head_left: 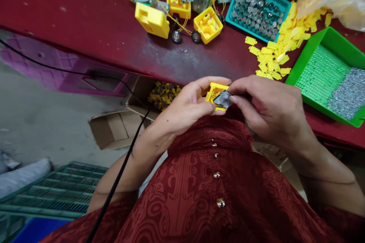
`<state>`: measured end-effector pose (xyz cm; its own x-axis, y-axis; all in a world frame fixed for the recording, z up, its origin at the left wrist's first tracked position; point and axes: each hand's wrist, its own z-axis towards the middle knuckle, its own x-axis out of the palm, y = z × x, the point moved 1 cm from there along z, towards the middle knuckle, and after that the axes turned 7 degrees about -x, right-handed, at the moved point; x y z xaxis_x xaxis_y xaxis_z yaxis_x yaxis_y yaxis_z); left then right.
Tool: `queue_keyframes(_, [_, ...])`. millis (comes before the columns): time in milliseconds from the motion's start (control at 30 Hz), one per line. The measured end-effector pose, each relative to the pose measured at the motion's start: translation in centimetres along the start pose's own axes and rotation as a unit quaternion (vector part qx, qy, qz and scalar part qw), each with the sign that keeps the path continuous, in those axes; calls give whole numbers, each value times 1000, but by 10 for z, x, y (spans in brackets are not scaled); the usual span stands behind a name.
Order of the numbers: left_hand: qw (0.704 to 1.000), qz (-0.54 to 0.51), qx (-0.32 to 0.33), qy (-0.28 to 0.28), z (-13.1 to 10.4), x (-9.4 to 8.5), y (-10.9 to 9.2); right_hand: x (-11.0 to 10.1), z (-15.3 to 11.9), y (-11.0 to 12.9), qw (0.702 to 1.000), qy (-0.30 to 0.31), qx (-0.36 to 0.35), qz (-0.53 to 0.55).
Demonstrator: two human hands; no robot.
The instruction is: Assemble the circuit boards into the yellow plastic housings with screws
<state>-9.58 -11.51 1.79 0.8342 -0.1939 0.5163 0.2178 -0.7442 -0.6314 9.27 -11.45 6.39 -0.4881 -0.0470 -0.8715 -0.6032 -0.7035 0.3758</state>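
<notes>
My left hand (pixel 196 100) is wrapped round a small yellow plastic housing (pixel 211 90) whose open side faces up. Between the thumb and index finger of my right hand (pixel 268 104) is a small circuit board (pixel 222 99), pinched at its right edge. The board lies tilted, partly inside the housing's opening. Both hands are close together in front of my body, just off the table's near edge. The inside of the housing is mostly covered by the board and my fingers.
On the red table (pixel 94 19) are yellow housings (pixel 152 19) with wired boards, a teal tray (pixel 256 7) of round metallic parts, loose yellow pieces (pixel 270 57) and a green basket (pixel 316 68) of small metal pieces. A cardboard box (pixel 139 93) stands below. A black cable (pixel 125 159) crosses my left arm.
</notes>
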Motion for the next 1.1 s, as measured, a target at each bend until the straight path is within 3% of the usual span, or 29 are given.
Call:
queue_keyframes(233, [999,-40,-30,-17,0,2,-3,-1,2,-1,997,75,6,-1])
queue_keyframes(467, [999,-25,-18,-22,-7,3,-7,-1,8,-5,997,58,-42,10])
queue_keyframes(633, [999,-37,-15,-28,-6,3,-3,4,7,-6,995,79,-51,-19])
queue_keyframes(800, [998,-57,12,-25,-2,3,4,14,4,-3,997,-2,-56,-60])
queue_keyframes(967, [997,-75,32,-16,-2,2,6,16,1,0,998,-46,-2,-35])
queue_keyframes(1100, [996,-81,29,-28,-3,1,4,18,-5,-5,994,-99,-49,-22])
